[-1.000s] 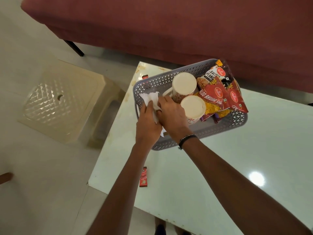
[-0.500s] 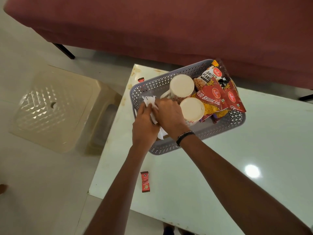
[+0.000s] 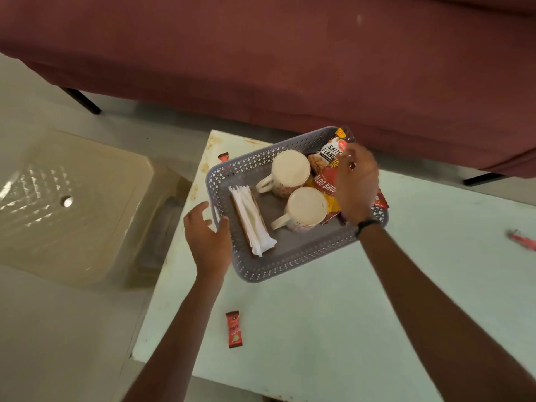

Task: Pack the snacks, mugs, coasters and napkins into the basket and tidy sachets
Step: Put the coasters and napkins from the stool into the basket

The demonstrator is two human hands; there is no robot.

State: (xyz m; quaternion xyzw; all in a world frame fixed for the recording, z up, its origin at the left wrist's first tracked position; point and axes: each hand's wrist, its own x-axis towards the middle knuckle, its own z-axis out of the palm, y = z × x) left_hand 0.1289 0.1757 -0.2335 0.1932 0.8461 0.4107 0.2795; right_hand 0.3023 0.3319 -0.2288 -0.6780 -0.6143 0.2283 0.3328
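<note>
Plainly, the readable print sat on the snack packets [image 3: 326,169] at the far right end of the basket [image 3: 290,265]: one dark packet showed "SALTE" over "PEANU" in white letters, and a red one below it read "LDO BHU", the rest of each word hidden by the right hand [image 3: 355,181]. That hand lay over the packets with its fingers curled down on them; whether its grip was pinching one could not be told. A dark band circled its wrist.

The basket was grey plastic, rectangular with rounded corners, its walls pierced in a lattice of small holes. It stood on the pale, glossy worktop [image 3: 319,329] near the far left corner. Inside it two cream mugs [image 3: 290,172] stood side by side, handles pointing to the left. Along the left wall lay the white napkins [image 3: 252,221], folded in a long stack on a thin brown coaster-like slab.

The left hand [image 3: 207,236] rested at the basket's left rim, its grip spread, thumb touching the rim's edge and fingers apart outside the wall.

A small red sachet [image 3: 233,329] lay flat on the worktop nearer the person; its print was too small to read. Another red sachet [image 3: 224,156] peeked out behind the basket's far left corner. Something red and blurred [image 3: 522,240] lay at the right edge. A beige plastic stool [image 3: 72,204] with a diamond-textured top stood on the floor to the left.
</note>
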